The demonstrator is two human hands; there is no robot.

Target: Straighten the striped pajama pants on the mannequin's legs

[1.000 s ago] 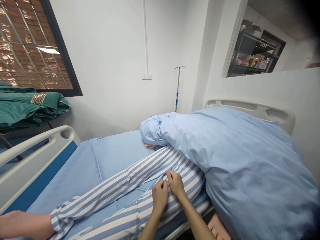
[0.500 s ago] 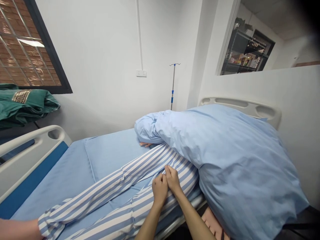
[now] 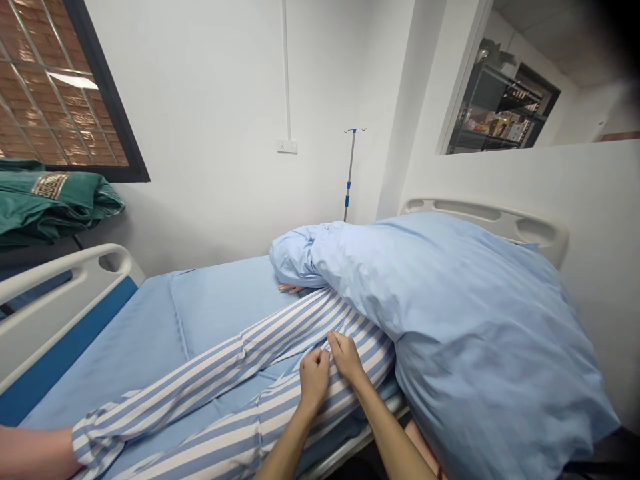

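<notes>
Both my hands are closed at the upper thigh of blue-and-white striped trousers (image 3: 190, 373), worn by a figure lying on the bed. My left hand (image 3: 315, 379) has its fingers curled into the cloth, knuckles up. Just to the right and slightly farther off, my right hand (image 3: 346, 356) pinches the same cloth, thumb side up; the fingertips of both are hidden. A light blue quilt (image 3: 450, 300) is bunched over the figure's upper body. Fingers of the figure's hand (image 3: 290, 289) poke out below it, and a bare ankle (image 3: 40, 448) shows at the lower left.
Blue sheeting (image 3: 215, 287) covers the bed. A footboard (image 3: 100, 267) stands at left and a headboard (image 3: 530, 227) at right. Behind the bed rises an IV pole (image 3: 351, 167). Green folded cloth (image 3: 65, 207) lies by the window. A bed rail (image 3: 345, 453) runs along the near edge.
The view has shifted slightly. My left hand sits a little farther from the right one, with a wider gap between them. Both stay closed at the trousers.
</notes>
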